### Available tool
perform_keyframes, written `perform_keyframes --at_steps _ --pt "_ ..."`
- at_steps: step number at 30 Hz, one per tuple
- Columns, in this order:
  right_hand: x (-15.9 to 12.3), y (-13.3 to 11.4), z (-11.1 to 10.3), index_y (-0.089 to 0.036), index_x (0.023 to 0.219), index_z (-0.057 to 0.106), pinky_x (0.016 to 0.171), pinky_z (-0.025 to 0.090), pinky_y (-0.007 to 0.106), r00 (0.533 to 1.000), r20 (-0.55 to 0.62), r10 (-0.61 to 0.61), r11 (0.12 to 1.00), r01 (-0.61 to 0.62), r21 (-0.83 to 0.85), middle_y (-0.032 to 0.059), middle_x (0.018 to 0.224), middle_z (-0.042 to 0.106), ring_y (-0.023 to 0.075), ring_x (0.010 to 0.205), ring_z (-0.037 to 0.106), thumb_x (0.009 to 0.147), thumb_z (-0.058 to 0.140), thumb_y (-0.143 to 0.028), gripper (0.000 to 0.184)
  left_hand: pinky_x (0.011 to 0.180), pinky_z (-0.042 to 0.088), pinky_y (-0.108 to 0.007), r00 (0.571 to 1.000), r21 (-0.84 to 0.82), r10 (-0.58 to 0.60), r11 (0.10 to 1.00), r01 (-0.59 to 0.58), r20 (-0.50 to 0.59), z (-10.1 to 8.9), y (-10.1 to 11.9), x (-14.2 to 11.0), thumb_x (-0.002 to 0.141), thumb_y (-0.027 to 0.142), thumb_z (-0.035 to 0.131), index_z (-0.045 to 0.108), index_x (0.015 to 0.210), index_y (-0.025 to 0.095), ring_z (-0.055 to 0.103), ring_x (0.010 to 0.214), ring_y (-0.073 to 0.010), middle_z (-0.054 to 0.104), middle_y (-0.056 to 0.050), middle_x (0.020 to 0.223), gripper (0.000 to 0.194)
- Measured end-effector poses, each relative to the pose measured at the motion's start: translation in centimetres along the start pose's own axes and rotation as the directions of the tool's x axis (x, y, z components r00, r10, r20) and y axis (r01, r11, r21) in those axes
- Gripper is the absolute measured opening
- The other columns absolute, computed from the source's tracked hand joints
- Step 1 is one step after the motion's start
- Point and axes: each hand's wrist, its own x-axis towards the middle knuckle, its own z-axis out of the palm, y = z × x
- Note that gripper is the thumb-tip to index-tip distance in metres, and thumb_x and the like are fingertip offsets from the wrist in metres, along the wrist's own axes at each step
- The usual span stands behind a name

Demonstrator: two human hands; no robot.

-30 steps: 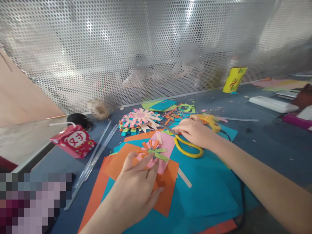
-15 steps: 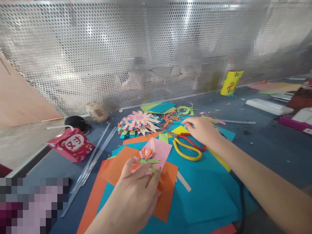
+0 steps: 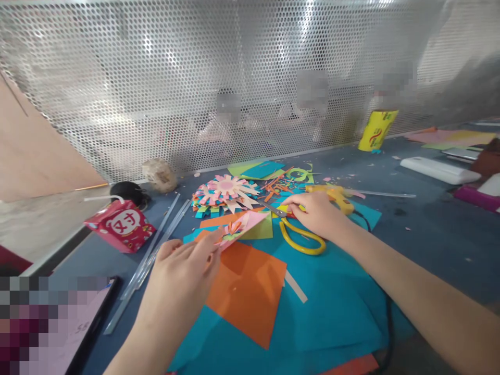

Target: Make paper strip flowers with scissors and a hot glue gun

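Observation:
My left hand [image 3: 187,276] is closed on the edge of a pink sheet of paper [image 3: 253,221], which it holds tilted above the stack. A small strip-paper flower [image 3: 233,229] in orange, green and pink rests on that sheet. My right hand [image 3: 318,213] is closed over the red handle of the scissors [image 3: 302,245], its fingertips near the pivot. Their yellow handle loop lies in view on blue paper [image 3: 332,302], and the red one is mostly hidden. Beneath my left hand is a square of orange paper [image 3: 246,286].
Layered paper rosettes [image 3: 224,192] lie behind the sheets, beside paper scraps [image 3: 277,185]. A yellow glue gun [image 3: 332,195] sits past my right hand, its cord trailing rightward. Clear glue sticks [image 3: 162,239], a red drink box [image 3: 123,226] and a tablet [image 3: 89,328] are leftward. Perforated metal [image 3: 250,67] borders the table.
My left hand has lifted and tilted the pink sheet with the flower, moving left. My right hand has shifted left onto the scissors, uncovering the glue gun.

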Motion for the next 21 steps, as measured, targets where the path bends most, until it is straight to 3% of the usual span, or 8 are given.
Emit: perform_keyframes --at_steps 5,9,17,21 --pt "-0.1 -0.1 0.1 -0.022 0.087 0.068 0.078 0.04 0.034 1.0 0.016 0.012 1.0 -0.012 0.012 0.0033 0.086 0.072 0.0187 0.078 0.064 0.081 0.044 -0.013 0.026 0.062 0.04 -0.033 0.996 0.041 -0.068 0.997 0.066 0.059 -0.3 -0.4 -0.2 0.087 0.021 0.039 0.056 0.099 0.022 0.059 0.057 -0.0187 0.07 0.0 0.072 0.021" --pt "-0.2 -0.4 0.2 -0.023 0.085 0.068 0.079 0.036 0.036 0.998 0.053 -0.014 1.0 0.013 0.022 0.0012 0.083 0.072 0.0177 0.075 0.063 0.082 0.046 -0.015 0.023 0.056 0.041 -0.029 0.979 0.032 -0.197 0.98 0.199 -0.046 -0.5 -0.3 -0.1 0.083 0.022 0.048 0.055 0.1 0.024 0.059 0.056 -0.018 0.069 0.003 0.067 0.018" --pt "-0.7 -0.8 0.9 -0.022 0.093 0.064 0.086 0.027 0.044 0.982 0.141 -0.123 0.992 0.119 0.04 0.004 0.096 0.069 0.022 0.091 0.059 0.084 0.051 -0.023 0.017 0.054 0.041 -0.028 0.977 0.058 -0.194 0.978 0.199 -0.083 -1.1 0.0 -0.1 0.083 0.022 0.048 0.055 0.095 0.025 0.06 0.054 -0.0167 0.07 0.003 0.068 0.014" --pt "-1.1 -1.2 1.2 -0.022 0.104 0.061 0.092 0.024 0.046 0.958 0.211 -0.196 0.98 0.188 0.059 0.0067 0.109 0.065 0.0244 0.106 0.054 0.082 0.054 -0.022 0.023 0.055 0.042 -0.028 0.968 0.047 -0.235 0.97 0.24 -0.093 -1.0 -0.3 -0.1 0.082 0.024 0.05 0.057 0.097 0.025 0.061 0.056 -0.0176 0.071 0.003 0.07 0.016"
